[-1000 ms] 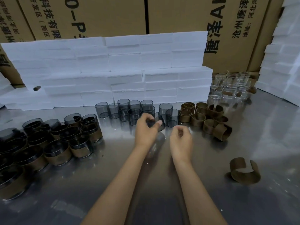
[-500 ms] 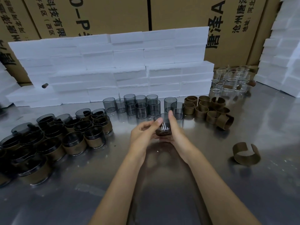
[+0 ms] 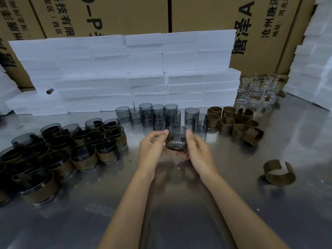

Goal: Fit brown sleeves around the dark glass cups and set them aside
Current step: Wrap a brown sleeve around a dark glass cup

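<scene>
A dark glass cup (image 3: 177, 138) is held above the steel table (image 3: 233, 203) between my left hand (image 3: 152, 150) and my right hand (image 3: 197, 151). It carries no sleeve, and my fingers show through the glass. Behind it stand several bare dark cups (image 3: 158, 116). To their right lies a pile of curled brown sleeves (image 3: 235, 121). One loose open sleeve (image 3: 279, 174) rests at the right. Several sleeved cups (image 3: 84, 157) crowd the left side of the table.
White foam blocks (image 3: 143, 72) are stacked along the back, with cardboard cartons (image 3: 197, 13) behind them. Clear glass cups (image 3: 256, 90) stand at the back right beside another foam stack (image 3: 316, 60).
My left hand lifted a dark cup from the group and my right hand joined it. Both hands now hold the cup, drawn slightly toward me.
</scene>
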Demonstrator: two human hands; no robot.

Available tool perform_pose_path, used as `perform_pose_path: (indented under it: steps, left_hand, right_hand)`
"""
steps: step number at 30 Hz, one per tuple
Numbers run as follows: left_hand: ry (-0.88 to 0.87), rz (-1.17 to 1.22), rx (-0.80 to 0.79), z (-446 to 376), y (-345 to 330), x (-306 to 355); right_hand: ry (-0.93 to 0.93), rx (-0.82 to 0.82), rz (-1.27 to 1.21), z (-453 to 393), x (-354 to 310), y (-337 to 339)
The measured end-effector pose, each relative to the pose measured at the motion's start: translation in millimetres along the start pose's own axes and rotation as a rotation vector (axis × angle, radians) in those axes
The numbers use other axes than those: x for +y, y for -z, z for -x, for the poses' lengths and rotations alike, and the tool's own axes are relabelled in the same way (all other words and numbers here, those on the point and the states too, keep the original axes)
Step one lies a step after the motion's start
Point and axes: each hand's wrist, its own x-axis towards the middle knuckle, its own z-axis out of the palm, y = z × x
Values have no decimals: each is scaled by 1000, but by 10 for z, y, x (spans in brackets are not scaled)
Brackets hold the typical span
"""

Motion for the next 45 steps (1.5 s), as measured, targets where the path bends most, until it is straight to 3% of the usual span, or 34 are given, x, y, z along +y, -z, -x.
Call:
perform_pose_path:
  steps: [6, 10, 13, 20, 24, 27, 30, 32, 35, 38, 41, 45]
  left_hand:
    - [52, -106, -226, 97, -162, -17]
    - [47, -101, -251, 99, -202, -19]
    - [-31, -179, -202, 117, -209, -30]
    - [-257, -245, -6, 84, -228, -71]
    - [-222, -190, 24, 155, -259, -12]
    - [-179, -159, -60, 204, -272, 34]
    - [-167, -144, -119, 208, -300, 5]
    - [-121, -117, -148, 204, -300, -17]
    - [15, 19, -266, 200, -318, -30]
    - [67, -27, -250, 166, -328, -25]
    - [-2, -220, -247, 190, -282, 10]
    - [-81, -201, -153, 196, -237, 37]
  right_hand:
    - [-97, -119, -52, 84, -105, -47]
    - [-78, -65, 46, 92, -127, -20]
    - [-73, -13, 142, 86, -151, -28]
    - [-17, 91, 108, 28, -45, -30]
    - [-25, 177, 122, -18, -40, 0]
    - [24, 187, 120, -9, -58, 26]
    - [52, 179, 49, 23, -114, 37]
    - [-33, 167, -51, 43, -165, 17]
    - [-304, -48, -310, 79, -243, -25]
    - [-380, -238, -464, 104, -296, -29]
    - [-337, -203, -406, 71, -290, -26]
    - [-286, -73, -377, 33, -244, -19]
